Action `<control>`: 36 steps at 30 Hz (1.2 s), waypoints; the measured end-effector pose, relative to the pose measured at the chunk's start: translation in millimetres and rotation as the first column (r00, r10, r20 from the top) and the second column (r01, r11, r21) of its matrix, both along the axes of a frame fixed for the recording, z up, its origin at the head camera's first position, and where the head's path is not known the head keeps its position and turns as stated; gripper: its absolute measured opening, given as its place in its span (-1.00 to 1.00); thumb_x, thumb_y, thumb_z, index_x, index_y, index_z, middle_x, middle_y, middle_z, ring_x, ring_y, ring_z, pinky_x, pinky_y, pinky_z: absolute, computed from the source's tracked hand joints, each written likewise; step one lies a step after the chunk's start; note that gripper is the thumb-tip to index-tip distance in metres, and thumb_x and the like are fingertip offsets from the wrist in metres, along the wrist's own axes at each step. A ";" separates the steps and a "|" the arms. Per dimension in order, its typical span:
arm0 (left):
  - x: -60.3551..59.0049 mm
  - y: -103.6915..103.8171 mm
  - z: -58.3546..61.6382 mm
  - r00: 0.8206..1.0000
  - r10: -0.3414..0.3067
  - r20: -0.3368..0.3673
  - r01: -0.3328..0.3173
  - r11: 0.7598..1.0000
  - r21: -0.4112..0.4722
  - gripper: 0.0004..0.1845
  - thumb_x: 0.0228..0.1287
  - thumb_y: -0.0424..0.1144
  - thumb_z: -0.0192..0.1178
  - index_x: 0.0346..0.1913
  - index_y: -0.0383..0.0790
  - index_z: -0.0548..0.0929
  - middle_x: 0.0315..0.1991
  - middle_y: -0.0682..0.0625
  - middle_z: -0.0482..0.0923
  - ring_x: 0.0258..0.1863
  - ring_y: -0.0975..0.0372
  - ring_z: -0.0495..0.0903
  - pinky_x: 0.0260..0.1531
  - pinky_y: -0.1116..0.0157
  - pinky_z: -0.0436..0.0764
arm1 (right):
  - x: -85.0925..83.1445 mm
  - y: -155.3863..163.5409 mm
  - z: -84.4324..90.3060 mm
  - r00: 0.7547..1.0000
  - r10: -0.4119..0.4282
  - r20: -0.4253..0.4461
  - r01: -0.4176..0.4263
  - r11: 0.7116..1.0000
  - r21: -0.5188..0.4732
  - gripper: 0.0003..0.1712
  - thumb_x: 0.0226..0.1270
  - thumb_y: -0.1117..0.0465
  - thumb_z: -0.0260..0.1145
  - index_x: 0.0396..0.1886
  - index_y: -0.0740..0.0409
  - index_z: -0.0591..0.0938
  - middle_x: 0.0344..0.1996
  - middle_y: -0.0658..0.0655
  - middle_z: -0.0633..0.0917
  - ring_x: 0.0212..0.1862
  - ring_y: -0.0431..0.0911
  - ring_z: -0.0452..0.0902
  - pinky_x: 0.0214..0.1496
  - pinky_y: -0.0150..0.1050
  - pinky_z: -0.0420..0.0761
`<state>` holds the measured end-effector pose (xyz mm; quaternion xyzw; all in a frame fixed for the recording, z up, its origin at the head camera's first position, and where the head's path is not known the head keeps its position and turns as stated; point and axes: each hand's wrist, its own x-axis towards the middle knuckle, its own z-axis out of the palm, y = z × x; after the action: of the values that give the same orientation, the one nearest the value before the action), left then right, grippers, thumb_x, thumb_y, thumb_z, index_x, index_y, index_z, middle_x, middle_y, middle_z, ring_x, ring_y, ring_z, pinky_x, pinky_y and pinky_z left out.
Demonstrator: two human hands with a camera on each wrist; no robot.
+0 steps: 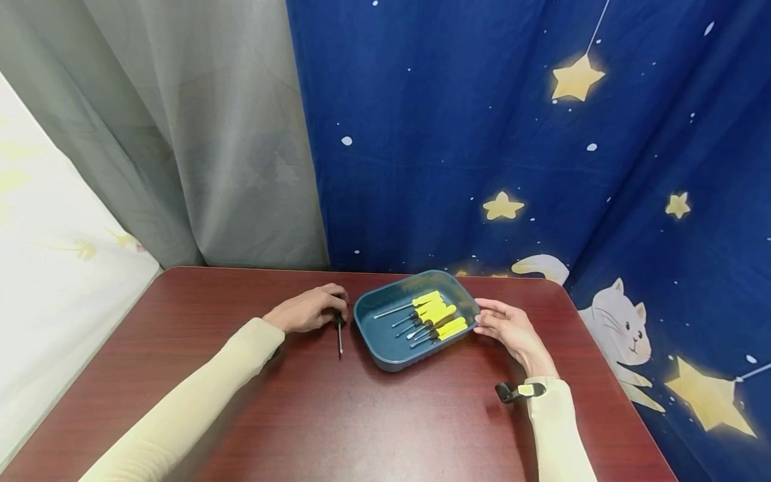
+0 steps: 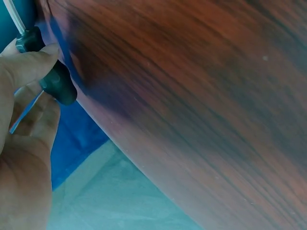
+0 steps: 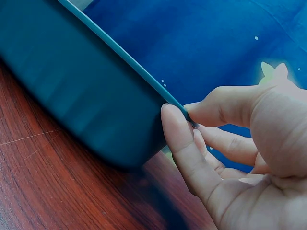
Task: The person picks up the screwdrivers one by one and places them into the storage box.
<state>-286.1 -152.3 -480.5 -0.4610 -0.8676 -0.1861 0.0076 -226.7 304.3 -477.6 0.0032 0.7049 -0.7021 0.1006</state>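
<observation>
A screwdriver with a black handle [image 2: 60, 84] is gripped between the thumb and fingers of my left hand [image 1: 310, 310]. In the head view its metal shaft [image 1: 340, 340] points toward me, just left of a dark blue plastic tray [image 1: 390, 365]. Most of the handle is hidden there by the fingers. At the tray's right end, my right hand [image 1: 508, 331] pinches the rim [image 3: 139, 72] near a corner. Inside the tray lie several screwdrivers [image 1: 442, 313] with yellow and black handles, their shafts pointing left.
The reddish-brown wooden table [image 1: 385, 428] carries the tray near its far edge. Behind the table hang a grey curtain [image 1: 241, 134] and a blue curtain [image 1: 434, 134] with stars. A dark strap with a buckle [image 1: 521, 391] sits at the right wrist.
</observation>
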 end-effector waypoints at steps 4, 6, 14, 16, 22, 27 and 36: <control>0.3 -3.4 1.9 1.000 0.020 0.021 -0.020 1.000 0.019 -0.74 0.25 -0.46 0.34 -0.19 0.02 0.78 0.02 0.08 0.59 0.10 0.26 0.51 0.17 0.18 0.56 | 0.0 -0.8 1.1 1.000 -0.003 0.001 0.003 1.000 -0.006 -0.36 0.40 0.47 0.25 0.45 0.47 0.35 -0.18 0.12 0.71 -0.26 -0.23 0.72 -0.09 -0.32 0.75; 0.9 -5.2 2.9 0.999 0.030 0.036 -0.031 0.999 0.024 -0.75 0.25 -0.46 0.34 -0.18 0.01 0.78 0.02 0.08 0.59 0.10 0.26 0.51 0.18 0.19 0.56 | -0.4 -1.0 0.8 1.000 -0.001 0.000 0.001 1.000 -0.008 -0.35 0.41 0.48 0.25 0.46 0.47 0.34 -0.18 0.12 0.71 -0.26 -0.23 0.72 -0.09 -0.32 0.75; 5.9 -10.5 7.8 0.998 0.049 0.045 -0.052 0.997 0.060 -0.76 0.25 -0.46 0.34 -0.15 -0.04 0.79 0.02 0.10 0.59 0.10 0.26 0.52 0.17 0.17 0.56 | -1.1 -1.1 0.2 1.000 0.002 -0.003 -0.002 1.000 -0.009 -0.36 0.41 0.47 0.25 0.45 0.47 0.35 -0.18 0.13 0.72 -0.25 -0.23 0.72 -0.08 -0.31 0.75; 6.8 -12.2 8.0 0.998 0.052 0.037 -0.054 0.996 0.070 -0.75 0.24 -0.47 0.34 -0.15 -0.04 0.79 0.01 0.12 0.59 0.09 0.27 0.52 0.16 0.18 0.56 | -0.9 -0.5 -0.2 1.000 0.004 0.000 -0.004 1.000 -0.008 -0.36 0.41 0.47 0.26 0.45 0.47 0.35 -0.18 0.12 0.73 -0.25 -0.22 0.73 -0.08 -0.31 0.75; 7.4 -17.5 9.9 0.999 0.043 -0.006 -0.042 0.989 0.142 -0.70 0.17 -0.53 0.33 -0.15 -0.07 0.79 -0.04 0.16 0.61 0.05 0.29 0.55 0.10 0.20 0.57 | -0.4 -0.1 -1.0 1.000 0.007 0.000 -0.007 1.000 -0.004 -0.36 0.41 0.47 0.25 0.45 0.46 0.35 -0.18 0.12 0.73 -0.23 -0.22 0.73 -0.06 -0.30 0.75; 7.1 -20.5 14.7 0.999 0.045 -0.017 -0.040 0.976 0.213 -0.68 0.17 -0.53 0.37 -0.15 -0.01 0.76 -0.06 0.19 0.64 0.05 0.28 0.57 0.10 0.21 0.57 | 0.2 -0.4 -0.3 1.000 0.004 0.003 -0.004 1.000 -0.003 -0.36 0.42 0.46 0.26 0.45 0.46 0.35 -0.19 0.10 0.72 -0.24 -0.22 0.73 -0.07 -0.30 0.75; 9.6 -22.0 22.1 0.995 0.091 0.039 -0.097 0.967 0.234 -0.71 0.21 -0.44 0.41 -0.06 -0.04 0.77 -0.08 0.22 0.68 0.03 0.31 0.60 0.11 0.20 0.57 | 1.1 0.0 0.6 1.000 -0.002 0.002 0.002 1.000 -0.005 -0.36 0.42 0.46 0.26 0.46 0.46 0.35 -0.17 0.13 0.73 -0.23 -0.21 0.73 -0.07 -0.31 0.75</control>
<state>-276.5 -174.3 -458.4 -0.4125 -0.8603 -0.2937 0.0587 -225.5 304.3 -477.0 0.0044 0.7029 -0.7041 0.1009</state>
